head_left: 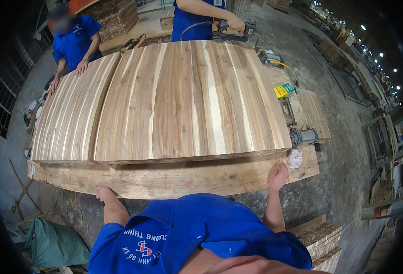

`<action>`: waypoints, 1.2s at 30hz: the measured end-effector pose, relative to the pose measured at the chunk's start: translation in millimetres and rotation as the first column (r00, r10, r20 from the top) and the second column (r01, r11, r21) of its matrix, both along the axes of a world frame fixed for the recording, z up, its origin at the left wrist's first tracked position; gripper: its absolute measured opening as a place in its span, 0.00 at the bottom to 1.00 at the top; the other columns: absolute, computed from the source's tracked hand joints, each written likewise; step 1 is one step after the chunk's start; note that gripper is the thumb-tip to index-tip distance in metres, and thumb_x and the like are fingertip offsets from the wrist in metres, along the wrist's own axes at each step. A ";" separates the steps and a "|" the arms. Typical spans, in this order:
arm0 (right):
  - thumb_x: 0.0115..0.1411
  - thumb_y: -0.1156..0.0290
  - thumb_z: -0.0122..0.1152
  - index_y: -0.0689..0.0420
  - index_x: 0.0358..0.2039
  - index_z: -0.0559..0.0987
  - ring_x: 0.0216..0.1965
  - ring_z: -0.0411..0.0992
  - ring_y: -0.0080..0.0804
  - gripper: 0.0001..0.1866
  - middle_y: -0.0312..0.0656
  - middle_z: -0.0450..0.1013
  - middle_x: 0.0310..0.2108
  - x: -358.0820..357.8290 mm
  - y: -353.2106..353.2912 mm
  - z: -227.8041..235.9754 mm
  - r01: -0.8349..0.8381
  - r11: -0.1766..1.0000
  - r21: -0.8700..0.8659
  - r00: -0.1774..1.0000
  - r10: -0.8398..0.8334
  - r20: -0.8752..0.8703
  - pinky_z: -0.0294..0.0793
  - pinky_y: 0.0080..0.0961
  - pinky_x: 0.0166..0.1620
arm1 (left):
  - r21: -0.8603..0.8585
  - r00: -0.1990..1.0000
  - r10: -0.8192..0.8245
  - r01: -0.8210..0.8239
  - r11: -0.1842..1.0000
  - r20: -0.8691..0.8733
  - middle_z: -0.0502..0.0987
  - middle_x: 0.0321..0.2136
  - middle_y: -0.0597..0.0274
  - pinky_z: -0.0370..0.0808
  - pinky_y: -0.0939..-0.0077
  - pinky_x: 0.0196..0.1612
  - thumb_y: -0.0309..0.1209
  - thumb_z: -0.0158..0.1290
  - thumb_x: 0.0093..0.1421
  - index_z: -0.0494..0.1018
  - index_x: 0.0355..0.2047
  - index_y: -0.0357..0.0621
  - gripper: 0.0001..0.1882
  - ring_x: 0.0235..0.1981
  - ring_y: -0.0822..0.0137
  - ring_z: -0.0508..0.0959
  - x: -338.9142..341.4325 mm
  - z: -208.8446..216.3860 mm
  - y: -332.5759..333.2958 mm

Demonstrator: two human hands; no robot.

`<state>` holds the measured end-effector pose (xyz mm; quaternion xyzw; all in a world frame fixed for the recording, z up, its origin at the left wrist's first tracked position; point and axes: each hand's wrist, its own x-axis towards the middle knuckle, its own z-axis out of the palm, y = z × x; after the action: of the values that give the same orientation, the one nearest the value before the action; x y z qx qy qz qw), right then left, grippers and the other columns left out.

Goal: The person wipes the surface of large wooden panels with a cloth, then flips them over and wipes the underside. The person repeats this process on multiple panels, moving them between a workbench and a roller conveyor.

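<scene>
A wide panel of joined wood strips (187, 100) lies on a pale wooden workbench (178, 180), with light and dark grain running away from me. To its left is a narrower striped panel (69, 114), parted from it by a dark gap. My left hand (104, 193) is closed over the bench's front edge, its fingers partly hidden. On the bench top near the right end rests my right hand (278, 176), fingers loosely apart and holding nothing visible. Just beyond it sits a crumpled white bundle (295, 158). Neither hand touches the panels.
Metal clamp cylinders (304, 136) and a yellow-green box (283, 91) line the bench's right side. One co-worker (77, 39) leans hands on the left panel; another (201, 20) holds a power tool (228, 32) at the far edge. A green sack (55, 242) and stacked wood (317, 242) flank me.
</scene>
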<state>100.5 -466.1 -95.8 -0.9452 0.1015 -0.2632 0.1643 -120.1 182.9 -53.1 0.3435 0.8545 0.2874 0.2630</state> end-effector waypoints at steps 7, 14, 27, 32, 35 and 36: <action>0.54 0.77 0.52 0.53 0.43 0.72 0.57 0.63 0.36 0.14 0.37 0.69 0.51 -1.4 1.5 1.2 0.003 1.000 0.003 1.000 -0.003 0.004 0.56 0.39 0.58 | 0.000 1.000 -0.009 0.009 1.000 0.008 0.68 0.53 0.37 0.67 0.50 0.55 0.55 0.40 0.58 0.62 0.55 0.33 0.38 0.53 0.41 0.70 -1.0 -1.3 2.1; 0.55 0.77 0.52 0.53 0.43 0.73 0.56 0.64 0.36 0.13 0.37 0.70 0.52 -0.9 1.1 1.8 0.012 1.000 -0.006 1.000 -0.012 0.005 0.57 0.39 0.58 | -0.002 1.000 -0.014 0.014 1.000 0.023 0.68 0.53 0.37 0.68 0.51 0.55 0.54 0.39 0.59 0.62 0.55 0.33 0.36 0.53 0.41 0.70 -1.4 0.4 0.8; 0.54 0.77 0.51 0.54 0.42 0.74 0.51 0.69 0.40 0.13 0.41 0.73 0.48 -1.4 1.8 2.8 -0.008 1.000 0.006 0.998 0.007 0.066 0.62 0.41 0.54 | 0.000 1.000 -0.027 0.027 1.000 0.004 0.68 0.53 0.36 0.67 0.51 0.55 0.56 0.39 0.60 0.63 0.54 0.32 0.37 0.53 0.40 0.70 -2.3 1.3 1.2; 0.54 0.77 0.51 0.55 0.41 0.74 0.50 0.70 0.41 0.13 0.41 0.73 0.47 -0.3 2.0 2.3 -0.029 1.000 -0.004 0.995 0.029 0.094 0.63 0.40 0.53 | 0.004 1.000 -0.012 0.012 1.000 -0.013 0.68 0.52 0.36 0.68 0.51 0.55 0.56 0.39 0.59 0.63 0.54 0.32 0.37 0.53 0.40 0.70 -3.5 -0.3 1.7; 0.53 0.78 0.52 0.54 0.42 0.74 0.53 0.68 0.36 0.15 0.38 0.72 0.49 -1.6 1.8 1.9 -0.031 0.999 0.026 0.998 0.030 0.059 0.59 0.38 0.56 | -0.002 1.000 -0.019 0.019 1.000 -0.010 0.68 0.52 0.36 0.68 0.51 0.55 0.56 0.39 0.60 0.62 0.55 0.32 0.37 0.53 0.40 0.70 -3.7 -1.2 2.3; 0.53 0.78 0.52 0.54 0.42 0.74 0.53 0.68 0.37 0.15 0.38 0.72 0.49 -2.4 2.2 2.5 -0.022 0.999 0.033 0.999 0.021 0.041 0.59 0.38 0.56 | 0.000 1.000 -0.021 0.021 1.000 -0.019 0.68 0.52 0.36 0.67 0.50 0.55 0.55 0.39 0.60 0.62 0.55 0.32 0.37 0.53 0.39 0.70 -2.7 -2.4 3.4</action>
<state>98.2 -463.9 -93.3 -0.9379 0.0923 -0.2788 0.1847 -122.8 186.3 -55.5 0.3550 0.8534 0.2813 0.2580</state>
